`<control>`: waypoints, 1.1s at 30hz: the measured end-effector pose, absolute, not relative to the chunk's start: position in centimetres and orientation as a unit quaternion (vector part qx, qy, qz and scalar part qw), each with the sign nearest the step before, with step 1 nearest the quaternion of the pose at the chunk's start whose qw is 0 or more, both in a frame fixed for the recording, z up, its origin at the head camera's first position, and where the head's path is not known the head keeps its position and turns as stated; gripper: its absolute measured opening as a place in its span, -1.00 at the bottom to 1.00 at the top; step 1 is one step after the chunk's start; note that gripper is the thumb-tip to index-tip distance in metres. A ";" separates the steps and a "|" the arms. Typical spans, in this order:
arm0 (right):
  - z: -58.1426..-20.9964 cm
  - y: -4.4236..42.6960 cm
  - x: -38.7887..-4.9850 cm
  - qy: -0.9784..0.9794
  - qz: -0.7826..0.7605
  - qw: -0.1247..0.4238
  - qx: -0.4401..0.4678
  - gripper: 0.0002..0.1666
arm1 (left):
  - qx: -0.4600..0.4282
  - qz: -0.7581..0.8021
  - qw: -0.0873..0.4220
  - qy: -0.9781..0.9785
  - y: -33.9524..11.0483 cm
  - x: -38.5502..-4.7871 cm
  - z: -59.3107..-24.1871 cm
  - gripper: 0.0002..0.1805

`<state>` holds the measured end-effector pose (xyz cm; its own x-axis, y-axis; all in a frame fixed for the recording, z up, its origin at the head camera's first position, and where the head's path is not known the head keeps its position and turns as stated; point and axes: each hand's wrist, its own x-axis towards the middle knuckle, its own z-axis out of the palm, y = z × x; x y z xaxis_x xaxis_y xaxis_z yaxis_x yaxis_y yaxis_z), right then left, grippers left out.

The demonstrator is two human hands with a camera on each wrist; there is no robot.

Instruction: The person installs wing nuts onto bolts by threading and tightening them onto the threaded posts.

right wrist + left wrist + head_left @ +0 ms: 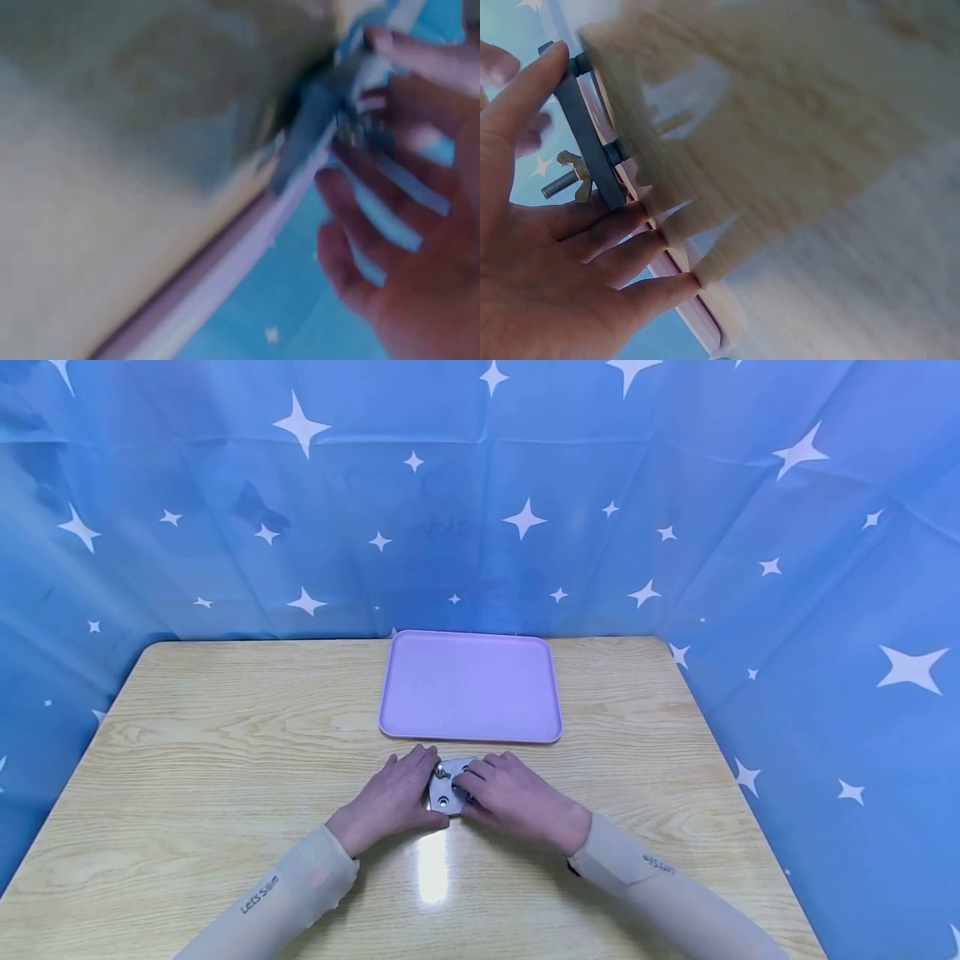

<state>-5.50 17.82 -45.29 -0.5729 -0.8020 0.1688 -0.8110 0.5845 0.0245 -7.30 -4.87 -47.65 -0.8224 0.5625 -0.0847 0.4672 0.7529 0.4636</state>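
A flat grey metal plate (443,791) with holes lies near the table's middle. In the left wrist view, a brass wing nut (576,177) sits on a threaded bolt (558,184) rising from the plate's far end, and short dark feet (615,151) show beneath. My left hand (396,795) grips the plate's left side, thumb on the near edge and fingers at the far edge. My right hand (517,797) is over the plate's right side, fingers curled round a small metal fastener (349,129). Blur and the fingers hide much of it.
A lilac tray (472,739) lies just beyond the plate on the wood-grain table (225,735). A blue curtain (465,568) with white stars hangs behind the table and along its sides.
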 end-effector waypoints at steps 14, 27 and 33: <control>-44.7 19.1 -6.0 -0.837 -0.080 0.074 0.536 -0.71 | 0.272 0.221 0.113 0.930 -4.8 -7.4 -47.7 0.03; -46.5 17.7 -5.8 -0.850 -0.079 0.184 0.486 -0.91 | 0.271 0.219 0.112 0.931 -4.7 -7.3 -47.6 0.04; -46.2 17.1 -5.5 -0.872 -0.069 0.161 0.456 -0.93 | 0.271 0.218 0.111 0.931 -4.8 -7.3 -47.6 0.04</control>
<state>-5.53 17.11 -46.21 -0.5319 -0.8185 0.2173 -0.7743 0.5739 0.2666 -7.30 -4.80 -47.59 -0.8283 0.5533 -0.0885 0.4563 0.7577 0.4666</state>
